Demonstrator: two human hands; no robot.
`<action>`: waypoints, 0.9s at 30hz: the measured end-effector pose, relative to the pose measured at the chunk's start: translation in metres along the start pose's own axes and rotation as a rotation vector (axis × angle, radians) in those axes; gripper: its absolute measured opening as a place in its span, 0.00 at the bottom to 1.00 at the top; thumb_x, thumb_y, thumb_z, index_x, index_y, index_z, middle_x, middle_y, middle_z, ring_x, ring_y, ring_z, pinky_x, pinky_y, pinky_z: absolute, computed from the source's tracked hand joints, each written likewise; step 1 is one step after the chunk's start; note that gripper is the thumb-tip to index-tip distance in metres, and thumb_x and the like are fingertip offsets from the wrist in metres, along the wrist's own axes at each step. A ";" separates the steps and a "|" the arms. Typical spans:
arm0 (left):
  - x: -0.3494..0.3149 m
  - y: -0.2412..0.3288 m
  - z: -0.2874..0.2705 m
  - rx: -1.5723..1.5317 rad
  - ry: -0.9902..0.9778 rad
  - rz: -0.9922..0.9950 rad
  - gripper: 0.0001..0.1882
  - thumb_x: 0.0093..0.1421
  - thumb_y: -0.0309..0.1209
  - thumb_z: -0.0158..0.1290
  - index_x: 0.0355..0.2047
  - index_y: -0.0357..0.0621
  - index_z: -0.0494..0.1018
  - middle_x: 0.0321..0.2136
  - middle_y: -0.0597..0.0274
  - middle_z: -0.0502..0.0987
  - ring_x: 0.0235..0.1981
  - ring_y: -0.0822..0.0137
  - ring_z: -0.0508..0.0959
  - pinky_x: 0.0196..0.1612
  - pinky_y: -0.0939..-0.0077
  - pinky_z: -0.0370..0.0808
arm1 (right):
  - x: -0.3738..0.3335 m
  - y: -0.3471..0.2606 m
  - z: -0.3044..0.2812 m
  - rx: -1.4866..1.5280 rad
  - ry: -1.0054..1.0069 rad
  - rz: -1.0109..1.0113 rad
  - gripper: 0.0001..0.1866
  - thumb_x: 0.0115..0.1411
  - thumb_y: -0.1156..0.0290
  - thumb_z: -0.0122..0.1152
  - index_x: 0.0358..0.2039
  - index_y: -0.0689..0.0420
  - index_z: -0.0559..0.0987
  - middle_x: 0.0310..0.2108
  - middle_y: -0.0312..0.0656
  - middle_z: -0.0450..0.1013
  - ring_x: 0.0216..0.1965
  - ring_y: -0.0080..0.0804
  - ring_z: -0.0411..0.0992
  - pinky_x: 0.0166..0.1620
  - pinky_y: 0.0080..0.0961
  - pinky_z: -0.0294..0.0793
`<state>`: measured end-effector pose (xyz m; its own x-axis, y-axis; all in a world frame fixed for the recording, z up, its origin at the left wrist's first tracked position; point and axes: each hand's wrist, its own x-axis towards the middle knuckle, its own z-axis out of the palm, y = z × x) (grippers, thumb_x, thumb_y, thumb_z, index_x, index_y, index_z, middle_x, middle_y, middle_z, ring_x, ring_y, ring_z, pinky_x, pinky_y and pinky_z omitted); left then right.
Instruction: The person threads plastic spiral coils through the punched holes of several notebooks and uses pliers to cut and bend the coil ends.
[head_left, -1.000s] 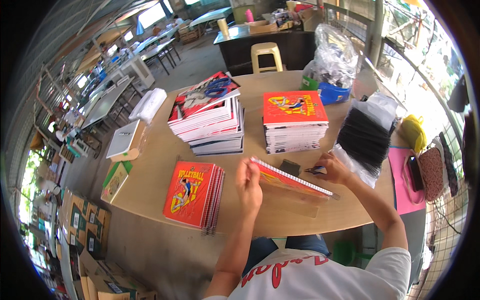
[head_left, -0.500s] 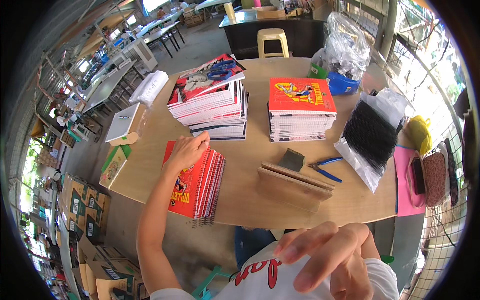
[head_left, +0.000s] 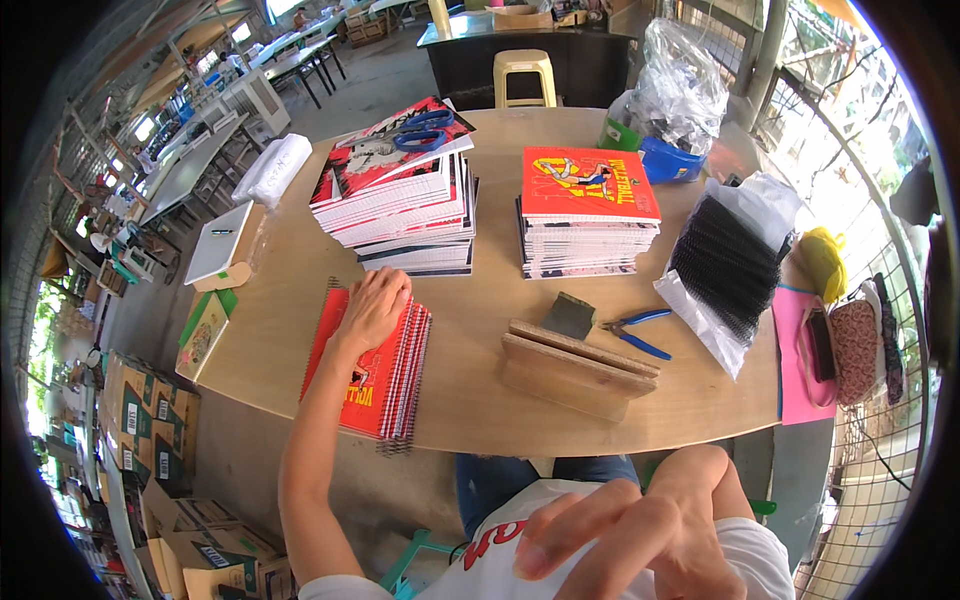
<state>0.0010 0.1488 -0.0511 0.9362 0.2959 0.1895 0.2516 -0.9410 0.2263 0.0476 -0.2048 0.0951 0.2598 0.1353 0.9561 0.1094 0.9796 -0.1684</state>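
At the table's near left lies a pile of red-covered spiral notebooks (head_left: pixel 392 385), with several coil edges fanned on its right side. My left hand (head_left: pixel 372 308) rests on the pile's far end, fingers bent over the edge of the notebooks; the fingertips are partly hidden. Left of that hand, a red cover with a dark coil sticks out. Close to the camera, my right hand (head_left: pixel 630 540) is raised in front of my shirt, fingers bent and apart. Nothing shows in it, though part of the palm is hidden.
Behind are a tall notebook stack (head_left: pixel 400 205) topped by blue-handled scissors (head_left: pixel 425 130) and another red-topped stack (head_left: pixel 590 190). A wooden stand (head_left: pixel 580 370), dark block (head_left: pixel 570 316) and blue pliers (head_left: pixel 640 335) lie mid-right. Black coils (head_left: pixel 725 260) lie on wrapping further right.
The whole view has shifted slightly. My right hand has moved left and down, its fingers still bent. Beside my left hand, a coil edge now shows at the pile's left.
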 end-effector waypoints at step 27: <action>0.194 0.155 -0.004 -0.599 0.530 -0.166 0.12 0.56 0.21 0.64 0.34 0.36 0.70 0.33 0.53 0.81 0.36 0.63 0.82 0.41 0.73 0.77 | -0.043 -0.027 -0.231 -1.547 0.174 0.624 0.38 0.51 0.75 0.76 0.63 0.59 0.70 0.60 0.54 0.66 0.57 0.48 0.71 0.58 0.39 0.73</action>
<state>0.2201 0.0611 0.0249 0.6201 0.6034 0.5014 0.0625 -0.6751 0.7351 0.2552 -0.2718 0.0031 0.7091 0.2996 0.6383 0.7050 -0.2867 -0.6487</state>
